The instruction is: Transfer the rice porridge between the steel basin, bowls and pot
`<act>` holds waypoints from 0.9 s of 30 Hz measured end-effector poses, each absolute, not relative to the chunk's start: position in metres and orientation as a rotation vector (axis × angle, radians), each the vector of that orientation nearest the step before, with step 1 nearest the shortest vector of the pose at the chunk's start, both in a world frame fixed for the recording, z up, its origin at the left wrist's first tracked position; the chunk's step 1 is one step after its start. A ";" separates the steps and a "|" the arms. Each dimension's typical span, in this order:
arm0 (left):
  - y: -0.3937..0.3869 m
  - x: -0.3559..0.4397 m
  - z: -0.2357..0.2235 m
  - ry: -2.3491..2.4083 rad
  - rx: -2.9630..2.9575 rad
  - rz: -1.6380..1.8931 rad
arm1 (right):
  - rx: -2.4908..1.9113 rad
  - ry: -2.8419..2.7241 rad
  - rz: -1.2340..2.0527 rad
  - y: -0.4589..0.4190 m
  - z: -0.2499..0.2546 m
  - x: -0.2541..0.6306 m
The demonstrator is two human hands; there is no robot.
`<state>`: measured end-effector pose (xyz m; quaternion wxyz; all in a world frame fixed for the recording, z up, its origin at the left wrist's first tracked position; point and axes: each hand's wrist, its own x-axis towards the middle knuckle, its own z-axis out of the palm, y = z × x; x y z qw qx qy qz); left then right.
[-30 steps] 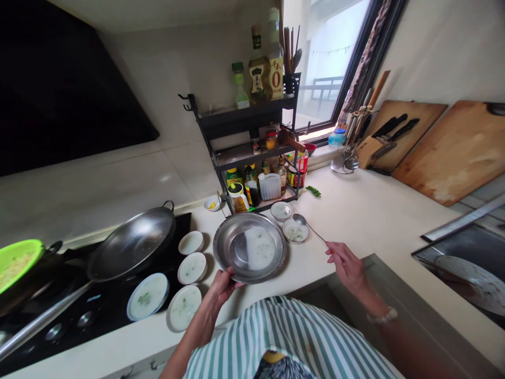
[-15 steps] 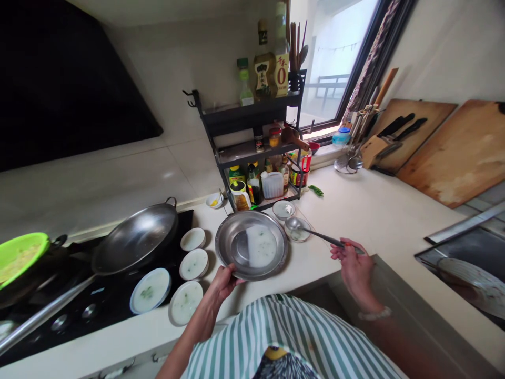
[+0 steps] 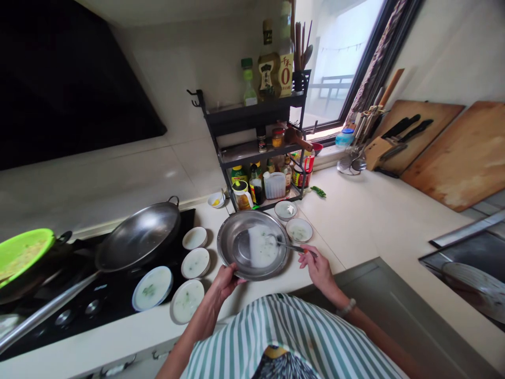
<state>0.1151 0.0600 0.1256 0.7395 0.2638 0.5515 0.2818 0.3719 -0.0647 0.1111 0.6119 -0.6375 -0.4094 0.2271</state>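
My left hand grips the near rim of a wide steel basin, which is tipped so that cloudy white soup with green bits pools on its right side. In my right hand is the handle of a metal ladle; its bowl dips into the soup and is partly hidden by it. Just beyond the ladle sits a small bowl of the same soup, with another small bowl behind it. Several filled bowls stand left of the basin.
A wok rests on the black stove at left, its long handle reaching toward me. Beside it is a green colander of food. Behind the basin stands a black spice rack. Knives in a block and cutting boards are at right.
My right hand has moved left, carrying the ladle from over the small bowl into the soup in the basin. My left hand keeps its hold on the rim.
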 end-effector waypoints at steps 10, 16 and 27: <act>0.059 0.115 0.126 1.235 0.576 0.618 | -1.398 -0.637 0.560 -0.065 0.116 0.383; 0.059 0.115 0.125 1.219 0.564 0.622 | -1.354 -0.519 0.576 -0.064 0.122 0.381; 0.058 0.115 0.126 1.223 0.585 0.634 | -1.295 -0.468 0.605 -0.064 0.136 0.377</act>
